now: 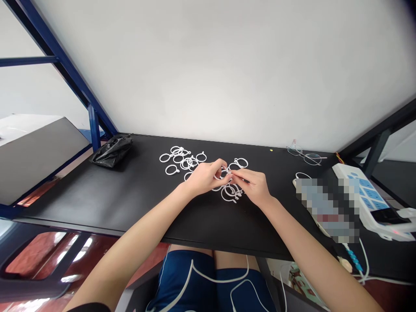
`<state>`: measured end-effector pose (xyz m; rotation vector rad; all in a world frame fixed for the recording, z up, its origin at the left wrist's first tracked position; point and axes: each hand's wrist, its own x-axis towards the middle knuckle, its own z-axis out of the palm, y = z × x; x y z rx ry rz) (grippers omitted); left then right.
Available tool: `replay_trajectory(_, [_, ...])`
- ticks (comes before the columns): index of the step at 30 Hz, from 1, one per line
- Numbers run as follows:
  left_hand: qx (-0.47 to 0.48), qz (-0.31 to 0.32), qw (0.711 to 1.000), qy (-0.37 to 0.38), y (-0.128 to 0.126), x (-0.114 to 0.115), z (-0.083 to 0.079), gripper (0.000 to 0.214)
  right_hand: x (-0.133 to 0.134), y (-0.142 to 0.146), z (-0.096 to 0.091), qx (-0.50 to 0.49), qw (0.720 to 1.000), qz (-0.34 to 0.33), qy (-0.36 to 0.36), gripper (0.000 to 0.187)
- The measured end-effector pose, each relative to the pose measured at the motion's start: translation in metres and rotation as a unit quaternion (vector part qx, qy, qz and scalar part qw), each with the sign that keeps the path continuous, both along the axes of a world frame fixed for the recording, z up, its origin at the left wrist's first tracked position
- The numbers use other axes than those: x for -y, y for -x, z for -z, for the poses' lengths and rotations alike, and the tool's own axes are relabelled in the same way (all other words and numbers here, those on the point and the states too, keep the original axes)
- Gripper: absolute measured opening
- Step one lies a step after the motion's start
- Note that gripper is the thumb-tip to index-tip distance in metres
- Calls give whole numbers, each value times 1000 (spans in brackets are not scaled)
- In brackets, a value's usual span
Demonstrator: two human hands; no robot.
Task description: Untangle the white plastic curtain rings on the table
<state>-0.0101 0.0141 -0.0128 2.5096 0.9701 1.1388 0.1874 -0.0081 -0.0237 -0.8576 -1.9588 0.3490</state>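
My left hand (205, 177) and my right hand (253, 185) meet over the middle of the black table (130, 199). Both pinch a white plastic ring (225, 174) between their fingertips. Under my right hand lies a small heap of white rings (230, 193). One more ring (241, 163) sits just beyond the hands. A loose group of several white rings (180, 159) is spread on the table to the left of my left hand.
A crumpled black bag (112, 151) lies at the table's back left. Glasses (305, 155) rest at the back right. A white power strip (370, 200) with cables sits on the right. Blue frame bars (92, 125) rise at the left.
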Motion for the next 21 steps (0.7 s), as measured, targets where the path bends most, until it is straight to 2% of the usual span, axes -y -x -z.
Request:
replay_trajectory(5, [-7, 7, 1000, -21, 1, -1, 0, 29, 0, -1, 0, 5, 1000, 1, -15, 19])
replay_trajectory(14, [-8, 11, 1000, -14, 1, 0, -1, 30, 1, -1, 1, 16, 999, 4, -33, 19])
replay_trajectory(21, [-2, 15, 1000, -14, 1, 1, -2, 29, 1, 2, 0, 8, 997, 2, -74, 18])
